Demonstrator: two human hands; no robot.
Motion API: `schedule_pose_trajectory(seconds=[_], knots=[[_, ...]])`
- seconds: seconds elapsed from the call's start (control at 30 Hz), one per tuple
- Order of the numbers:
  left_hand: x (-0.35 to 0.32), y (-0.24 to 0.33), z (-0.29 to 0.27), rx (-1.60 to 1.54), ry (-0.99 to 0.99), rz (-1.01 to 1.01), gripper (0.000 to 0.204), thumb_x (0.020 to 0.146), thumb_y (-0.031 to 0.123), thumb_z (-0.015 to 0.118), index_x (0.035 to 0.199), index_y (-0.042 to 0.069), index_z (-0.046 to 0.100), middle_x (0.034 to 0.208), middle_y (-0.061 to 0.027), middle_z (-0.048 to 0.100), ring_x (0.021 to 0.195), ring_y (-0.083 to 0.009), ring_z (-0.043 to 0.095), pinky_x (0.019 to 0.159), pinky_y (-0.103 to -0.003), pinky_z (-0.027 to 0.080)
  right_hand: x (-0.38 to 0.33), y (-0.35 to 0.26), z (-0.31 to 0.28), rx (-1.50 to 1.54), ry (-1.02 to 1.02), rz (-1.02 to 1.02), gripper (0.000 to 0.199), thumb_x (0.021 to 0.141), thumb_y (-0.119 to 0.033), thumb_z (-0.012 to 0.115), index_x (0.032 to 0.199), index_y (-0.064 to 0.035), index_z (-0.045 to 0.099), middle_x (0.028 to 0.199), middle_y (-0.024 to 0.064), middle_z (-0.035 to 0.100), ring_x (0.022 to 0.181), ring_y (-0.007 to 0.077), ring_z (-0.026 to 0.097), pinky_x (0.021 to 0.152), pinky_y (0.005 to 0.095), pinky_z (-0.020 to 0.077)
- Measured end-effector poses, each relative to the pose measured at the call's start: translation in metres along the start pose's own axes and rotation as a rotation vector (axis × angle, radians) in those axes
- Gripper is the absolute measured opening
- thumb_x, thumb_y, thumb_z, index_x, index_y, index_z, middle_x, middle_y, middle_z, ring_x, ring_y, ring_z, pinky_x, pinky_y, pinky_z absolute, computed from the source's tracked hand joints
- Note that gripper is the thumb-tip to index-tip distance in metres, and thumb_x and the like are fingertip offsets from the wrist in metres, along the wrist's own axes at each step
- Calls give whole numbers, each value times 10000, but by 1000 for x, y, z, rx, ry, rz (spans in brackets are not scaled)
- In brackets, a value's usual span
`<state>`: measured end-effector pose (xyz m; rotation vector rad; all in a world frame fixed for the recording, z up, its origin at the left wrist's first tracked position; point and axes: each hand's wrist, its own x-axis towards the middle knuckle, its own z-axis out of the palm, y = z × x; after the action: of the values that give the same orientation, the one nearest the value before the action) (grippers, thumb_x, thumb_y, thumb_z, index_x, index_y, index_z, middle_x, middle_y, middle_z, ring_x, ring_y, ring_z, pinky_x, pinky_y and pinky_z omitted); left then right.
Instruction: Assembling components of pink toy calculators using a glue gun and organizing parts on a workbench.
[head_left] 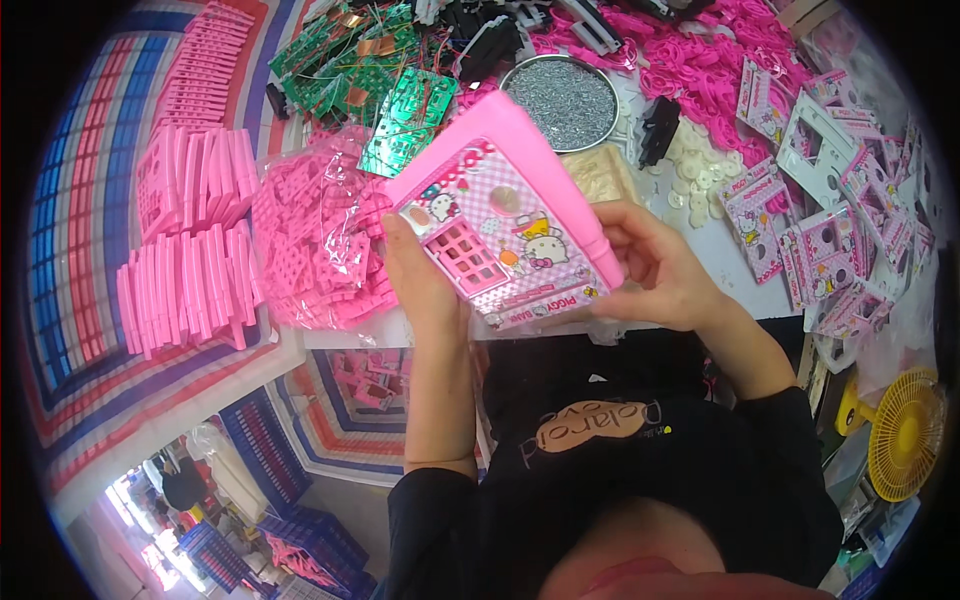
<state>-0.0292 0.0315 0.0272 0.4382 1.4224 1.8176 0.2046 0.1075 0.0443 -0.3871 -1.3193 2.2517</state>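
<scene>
Both hands hold a pink toy money-box casing (520, 225), tilted above the table's front edge. Its face carries a checked, cartoon-printed panel with a grid of square openings at the lower left and round holes. My left hand (415, 270) is closed on its left edge, the thumb lying against the front and the other fingers hidden behind. At the right side, my right hand (660, 265) grips the lower right edge with curled fingers and thumb. Just behind the casing are green circuit boards (410, 115) with wires and a round tin (560, 100) full of small metal screws.
Pink plastic panels (190, 285) stand in rows at the left, beside a clear bag of pink parts (320, 235). White discs (690, 175), loose magenta pieces (690, 60) and printed panels (825, 250) lie to the right. A yellow fan (905, 435) is at the lower right.
</scene>
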Motion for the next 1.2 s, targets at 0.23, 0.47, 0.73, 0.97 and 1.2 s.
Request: schedule_pose_trajectory(seconds=[0.23, 0.47, 0.73, 0.97, 1.2], knots=[[3, -7, 7, -113, -26, 19, 541, 1113, 426, 344, 1389, -10, 506, 1294, -149, 639, 1114, -237, 675, 951, -380, 551, -2, 3, 3, 2, -10, -38, 742, 856, -8, 759, 1488, 11, 371, 1383, 153, 555, 1273, 217, 576, 1046, 383, 513], [7, -19, 13, -213, 15, -165, 624, 1100, 508, 288, 1451, 26, 470, 1293, -152, 652, 1117, -277, 678, 959, -419, 555, -4, -5, 22, -412, 28, -119, 732, 819, -39, 707, 1486, -25, 406, 1294, 125, 603, 1168, 200, 632, 907, 327, 582], [5, -18, 22, -107, 41, -120, 643, 1092, 533, 296, 1445, 27, 475, 1280, -154, 653, 1100, -266, 681, 937, -408, 563, -4, 6, 25, -330, 100, -217, 680, 824, -26, 691, 1457, -6, 442, 1246, 132, 620, 1115, 176, 651, 881, 336, 593], [12, -21, 12, -57, 39, -15, 628, 1097, 513, 307, 1440, 10, 460, 1286, -163, 644, 1113, -284, 675, 951, -417, 555, -6, 1, 18, -275, 91, -130, 619, 874, -20, 675, 1446, 26, 442, 1271, 132, 609, 1135, 193, 643, 926, 345, 582], [12, -16, 3, 165, -10, 198, 392, 1110, 342, 432, 1160, 4, 626, 1033, -69, 676, 911, -132, 650, 770, -295, 534, -3, 7, 10, -80, 148, -9, 557, 932, -59, 703, 1426, 38, 465, 1220, 85, 640, 1132, 167, 633, 964, 321, 550]])
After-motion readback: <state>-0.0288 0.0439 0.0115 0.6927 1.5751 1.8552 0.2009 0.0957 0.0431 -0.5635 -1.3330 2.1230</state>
